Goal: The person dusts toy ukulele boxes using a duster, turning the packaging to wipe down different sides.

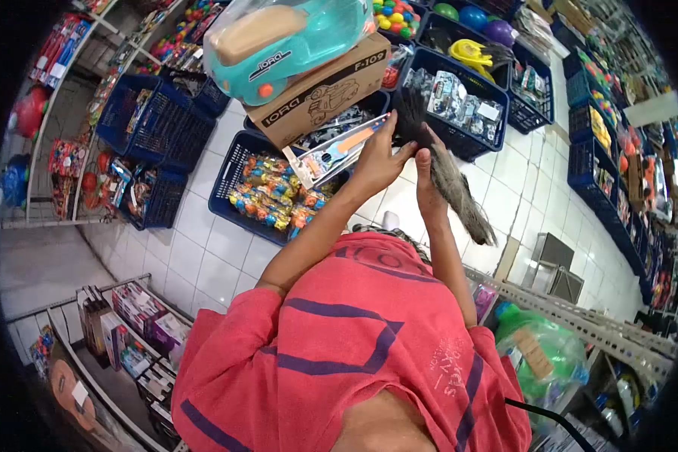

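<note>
Plainly: left hand (379, 162) gripping slim box (343, 148) | right hand (432, 197) grasping duster (463, 202) | carton (324, 94) reads "IORA F-109"

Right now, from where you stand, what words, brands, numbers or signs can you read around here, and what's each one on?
"IORA": on the plastic-wrapped teal ride-on toy.
"IORA": on the cardboard box under it.
"F-109": on that same box.
Too small or blurred to read: print on the red T-shirt, the narrow boxed toy and the packets in the blue basket.
</note>
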The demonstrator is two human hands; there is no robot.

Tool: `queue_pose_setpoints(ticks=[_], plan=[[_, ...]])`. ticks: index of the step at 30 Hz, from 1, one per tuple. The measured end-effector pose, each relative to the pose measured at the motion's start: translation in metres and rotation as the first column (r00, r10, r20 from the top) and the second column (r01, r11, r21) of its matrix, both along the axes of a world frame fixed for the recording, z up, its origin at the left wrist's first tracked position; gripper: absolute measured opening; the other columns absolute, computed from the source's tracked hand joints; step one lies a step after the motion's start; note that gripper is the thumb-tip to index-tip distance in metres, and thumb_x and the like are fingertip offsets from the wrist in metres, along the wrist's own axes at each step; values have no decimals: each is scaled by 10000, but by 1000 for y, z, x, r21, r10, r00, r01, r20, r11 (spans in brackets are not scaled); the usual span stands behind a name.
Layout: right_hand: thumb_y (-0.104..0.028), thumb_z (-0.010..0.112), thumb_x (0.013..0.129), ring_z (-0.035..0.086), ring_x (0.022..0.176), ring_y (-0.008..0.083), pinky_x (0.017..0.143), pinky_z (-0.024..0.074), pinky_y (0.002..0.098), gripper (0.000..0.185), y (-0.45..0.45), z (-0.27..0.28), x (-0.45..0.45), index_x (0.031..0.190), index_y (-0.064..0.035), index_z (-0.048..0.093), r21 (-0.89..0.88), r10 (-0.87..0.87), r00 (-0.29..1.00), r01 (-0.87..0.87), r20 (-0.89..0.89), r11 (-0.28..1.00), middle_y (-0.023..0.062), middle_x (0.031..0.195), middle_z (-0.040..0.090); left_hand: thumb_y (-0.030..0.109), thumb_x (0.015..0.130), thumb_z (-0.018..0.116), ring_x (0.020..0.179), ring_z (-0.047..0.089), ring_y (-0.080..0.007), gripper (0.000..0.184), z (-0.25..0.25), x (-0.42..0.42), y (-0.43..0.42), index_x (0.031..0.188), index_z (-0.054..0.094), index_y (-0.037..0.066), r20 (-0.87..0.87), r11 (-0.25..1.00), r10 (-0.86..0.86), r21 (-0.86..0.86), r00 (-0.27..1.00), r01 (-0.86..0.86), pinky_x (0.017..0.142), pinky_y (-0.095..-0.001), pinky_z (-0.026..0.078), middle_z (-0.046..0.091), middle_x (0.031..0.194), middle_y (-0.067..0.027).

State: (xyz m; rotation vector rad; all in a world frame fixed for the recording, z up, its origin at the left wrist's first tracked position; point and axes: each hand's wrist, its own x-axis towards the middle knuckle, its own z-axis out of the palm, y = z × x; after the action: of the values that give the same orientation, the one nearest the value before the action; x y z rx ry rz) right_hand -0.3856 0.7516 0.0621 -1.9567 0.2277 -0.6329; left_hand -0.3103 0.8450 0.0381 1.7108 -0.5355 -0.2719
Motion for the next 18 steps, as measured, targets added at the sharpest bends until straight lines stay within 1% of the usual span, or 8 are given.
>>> queue_pose_setpoints(ticks=[4, 7, 10, 12, 13, 15, 16, 18], plan=[[-537, 445, 818, 502, 1047, 256, 878, 374, 329, 640, -42, 0, 36, 1173, -5, 456, 36, 125, 991, -123, -52, 992, 178, 1126, 518, 232, 763, 610, 1109, 441, -365, 682, -10, 27, -34, 1259, 277, -97, -44, 994, 104, 20, 994, -104, 922, -353, 354, 418, 1193, -302], [-516, 423, 840, 524, 950, 240, 837, 379, 334, 588, -64, -3, 63, 1128, -11, 514, 22, 158, 987, -158, 2, 987, 157, 1031, 563, 231, 762, 614, 1093, 459, -361, 680, -21, 42, -55, 1258, 281, -94, -54, 978, 208, 30, 977, -207, 911, -354, 362, 432, 1179, -301], [-506, 423, 844, 526, 952, 246, 833, 380, 338, 572, -79, -16, 85, 1127, -17, 517, 65, 246, 969, -245, -1, 967, 156, 1029, 564, 232, 759, 621, 1092, 461, -360, 682, -30, 52, -66, 1255, 286, -96, -93, 957, 291, 3, 952, -292, 908, -354, 364, 435, 1175, -303], [-509, 451, 828, 479, 1040, 237, 889, 350, 327, 599, -89, -26, 95, 1160, -11, 473, 61, 318, 943, -313, -96, 948, 153, 1102, 522, 229, 751, 631, 1115, 439, -363, 687, -38, 56, -69, 1250, 292, -99, -134, 942, 330, -25, 934, -336, 919, -353, 354, 423, 1186, -307], [-511, 464, 820, 455, 1084, 232, 917, 335, 322, 617, -92, -30, 99, 1177, -7, 451, 59, 354, 924, -349, -145, 935, 152, 1138, 500, 226, 750, 633, 1118, 436, -362, 687, -41, 57, -70, 1249, 293, -101, -128, 934, 357, 15, 925, -358, 921, -352, 353, 421, 1188, -307], [-518, 467, 815, 451, 1083, 225, 921, 331, 319, 629, -92, -36, 106, 1180, -6, 444, 169, 410, 898, -384, -159, 908, 147, 1138, 498, 221, 747, 637, 1122, 431, -362, 689, -45, 59, -69, 1247, 294, -105, -112, 911, 409, 99, 906, -399, 925, -350, 350, 417, 1193, -305], [-522, 468, 813, 449, 1083, 222, 923, 329, 318, 635, -91, -40, 110, 1182, -5, 441, 224, 436, 885, -397, -163, 890, 145, 1138, 497, 219, 745, 638, 1124, 430, -363, 693, -56, 62, -68, 1246, 291, -110, -101, 911, 412, 46, 905, -410, 926, -350, 349, 415, 1195, -305], [-523, 469, 811, 446, 1083, 218, 923, 328, 315, 640, -88, -51, 118, 1187, -6, 435, 266, 474, 868, -426, -150, 865, 144, 1140, 494, 218, 743, 639, 1118, 434, -366, 691, -66, 63, -66, 1244, 295, -111, -116, 890, 457, 71, 882, -451, 923, -351, 352, 421, 1190, -302]])
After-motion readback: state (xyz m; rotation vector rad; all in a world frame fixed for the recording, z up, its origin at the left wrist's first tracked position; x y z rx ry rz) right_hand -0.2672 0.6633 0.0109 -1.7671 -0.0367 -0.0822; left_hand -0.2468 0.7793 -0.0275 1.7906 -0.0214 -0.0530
